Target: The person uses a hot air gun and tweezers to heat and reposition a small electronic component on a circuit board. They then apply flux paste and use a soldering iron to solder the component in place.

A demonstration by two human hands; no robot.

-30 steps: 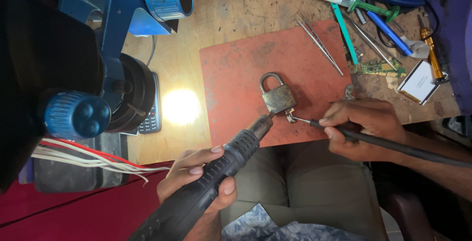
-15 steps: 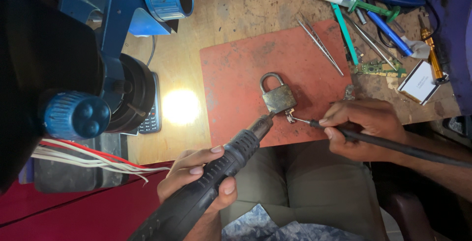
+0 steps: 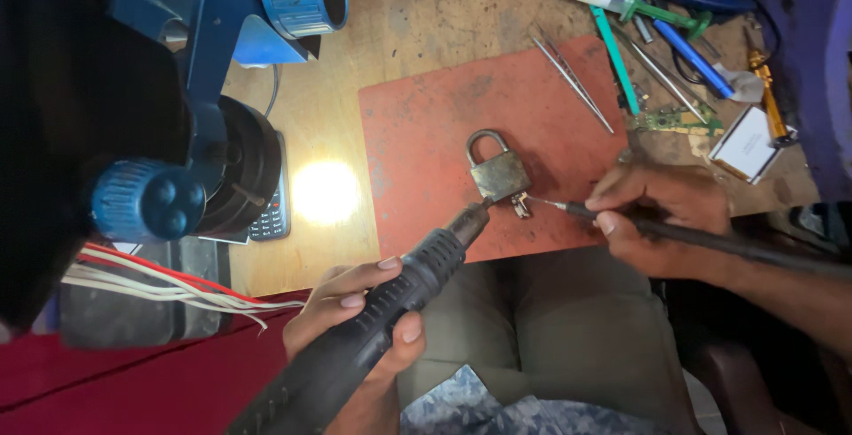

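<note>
Dull brass padlock point(image 3: 499, 171) lying on red rubber mat point(image 3: 417, 133) atop wooden bench point(image 3: 399, 18). Left hand point(image 3: 351, 315) fingers clenched around black ribbed hot-air handpiece point(image 3: 390, 311), nozzle at padlock; right hand point(image 3: 661, 217) fingers pinching slim black soldering iron point(image 3: 710, 241).

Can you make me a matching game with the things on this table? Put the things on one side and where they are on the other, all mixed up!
Things:
1. padlock
2. thick black tool
3. thin black tool
4. tweezers

Places:
A. in the right hand
B. lying on the red mat's top edge, untouched
C. in the middle of the red mat
D. in the left hand

Pairs: 1-C, 2-D, 3-A, 4-B
</note>
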